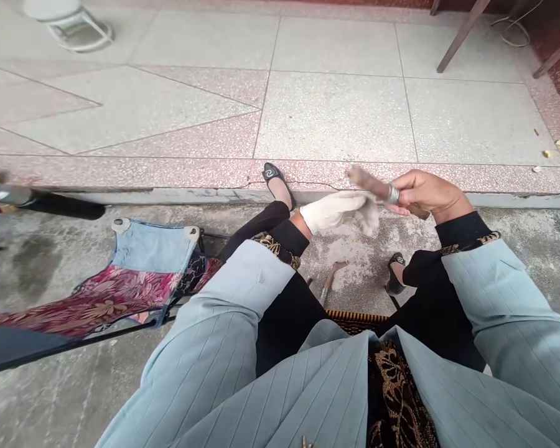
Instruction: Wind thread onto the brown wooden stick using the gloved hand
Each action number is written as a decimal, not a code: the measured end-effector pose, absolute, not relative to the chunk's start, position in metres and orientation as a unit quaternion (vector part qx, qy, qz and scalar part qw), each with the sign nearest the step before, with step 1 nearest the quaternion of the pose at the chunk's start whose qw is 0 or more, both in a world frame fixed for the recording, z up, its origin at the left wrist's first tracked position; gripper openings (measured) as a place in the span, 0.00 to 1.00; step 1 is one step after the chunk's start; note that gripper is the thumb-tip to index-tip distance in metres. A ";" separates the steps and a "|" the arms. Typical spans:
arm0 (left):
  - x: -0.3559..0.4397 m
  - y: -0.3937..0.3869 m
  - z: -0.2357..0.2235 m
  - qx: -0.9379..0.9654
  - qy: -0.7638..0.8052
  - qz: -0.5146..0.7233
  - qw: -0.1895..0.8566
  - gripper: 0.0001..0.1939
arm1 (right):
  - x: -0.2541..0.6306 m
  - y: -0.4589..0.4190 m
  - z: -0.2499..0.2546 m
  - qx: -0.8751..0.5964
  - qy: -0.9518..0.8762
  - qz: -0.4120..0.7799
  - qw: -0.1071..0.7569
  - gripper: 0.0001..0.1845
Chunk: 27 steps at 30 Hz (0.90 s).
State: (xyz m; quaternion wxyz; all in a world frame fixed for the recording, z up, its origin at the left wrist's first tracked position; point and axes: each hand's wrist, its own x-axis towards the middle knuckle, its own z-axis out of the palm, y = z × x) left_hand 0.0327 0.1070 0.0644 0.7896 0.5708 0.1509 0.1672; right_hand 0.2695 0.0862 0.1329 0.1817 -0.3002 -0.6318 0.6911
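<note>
- I see the right hand clamped on a banded stick; slackening could drop it.
- Left hand: grip unclear to me; loose white glove could snag.

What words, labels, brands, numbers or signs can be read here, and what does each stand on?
No text can be read for certain.
Left shoe ornament: a curled, S-like shape, too small to tell whether it is a letter.
Right shoe ornament: too small to read.
Brown stick in the right hand: blurred, no legible marking.
</note>
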 end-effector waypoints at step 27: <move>0.019 0.111 0.062 0.463 0.300 0.424 0.718 0.23 | 0.268 0.094 0.129 -0.363 -0.478 0.618 0.507 0.26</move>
